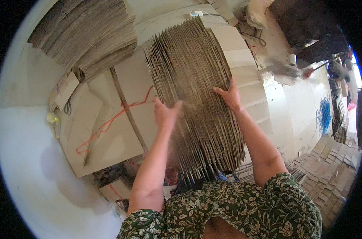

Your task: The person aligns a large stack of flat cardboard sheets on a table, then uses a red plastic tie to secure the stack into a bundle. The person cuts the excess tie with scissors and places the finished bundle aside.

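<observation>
A long bundle of flat brown cardboard pieces [197, 91] stands on edge in front of me, its many thin edges facing up. My left hand [165, 113] presses on the bundle's left side, thumb laid over the upper edges; it is slightly blurred. On the opposite side, my right hand [230, 97] grips the bundle, its thumb also on top and its fingers down along the side. The bundle is held between both hands. A red string [121, 109] runs over the board to the left and reaches the bundle near my left hand.
A large stack of cardboard [89, 36] stands at the far left. Scissors [67, 107] and a yellow item [53, 119] lie at the left edge of the cardboard-covered surface. To the right are blue string [324, 115], a red-handled tool [308, 73] and many cardboard pieces [328, 171] low down.
</observation>
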{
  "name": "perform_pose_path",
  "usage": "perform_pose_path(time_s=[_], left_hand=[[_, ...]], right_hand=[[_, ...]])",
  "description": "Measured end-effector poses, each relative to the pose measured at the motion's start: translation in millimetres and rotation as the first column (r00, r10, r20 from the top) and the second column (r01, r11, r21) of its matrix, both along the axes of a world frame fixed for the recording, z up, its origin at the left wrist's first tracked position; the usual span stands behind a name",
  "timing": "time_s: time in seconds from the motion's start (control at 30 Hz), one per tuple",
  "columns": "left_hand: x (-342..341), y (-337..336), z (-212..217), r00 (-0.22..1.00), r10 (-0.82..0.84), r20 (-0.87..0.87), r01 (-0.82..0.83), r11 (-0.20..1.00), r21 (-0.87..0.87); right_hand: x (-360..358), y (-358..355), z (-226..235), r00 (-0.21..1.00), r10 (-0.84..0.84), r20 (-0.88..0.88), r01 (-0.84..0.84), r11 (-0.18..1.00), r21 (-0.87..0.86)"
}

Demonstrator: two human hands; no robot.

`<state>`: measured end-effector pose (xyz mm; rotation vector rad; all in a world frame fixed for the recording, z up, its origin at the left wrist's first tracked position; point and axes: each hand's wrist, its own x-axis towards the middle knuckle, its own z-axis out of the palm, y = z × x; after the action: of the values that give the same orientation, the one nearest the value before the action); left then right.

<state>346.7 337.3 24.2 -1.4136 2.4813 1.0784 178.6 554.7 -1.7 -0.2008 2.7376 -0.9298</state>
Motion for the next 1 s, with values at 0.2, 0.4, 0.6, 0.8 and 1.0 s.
perform_pose_path(time_s=[0.2,0.4,0.6,0.8,1.0], left_hand=[[30,-15,-16,0.984,0.003,-0.178,0.030,0.982,0.186],[65,-12,-18,0.915,0.293,-0.277,-0.082,0.809,0.583],[53,2,-6,0.847,0.454,-0.277,-0.127,0.679,0.723],[47,0,4,0.793,0.418,-0.443,0.046,0.684,0.728],[56,-11,9,0.772,0.424,-0.473,-0.033,0.771,0.636]], right_hand=[[0,-14,11,0.963,0.229,0.141,-0.238,0.970,0.052],[11,-15,-6,0.934,0.311,0.175,-0.312,0.950,-0.018],[13,-11,-19,0.752,0.277,0.598,0.073,0.867,-0.493],[12,-13,10,0.661,0.277,0.697,0.148,0.863,-0.483],[21,-16,17,0.793,0.149,0.591,0.149,0.893,-0.426]])
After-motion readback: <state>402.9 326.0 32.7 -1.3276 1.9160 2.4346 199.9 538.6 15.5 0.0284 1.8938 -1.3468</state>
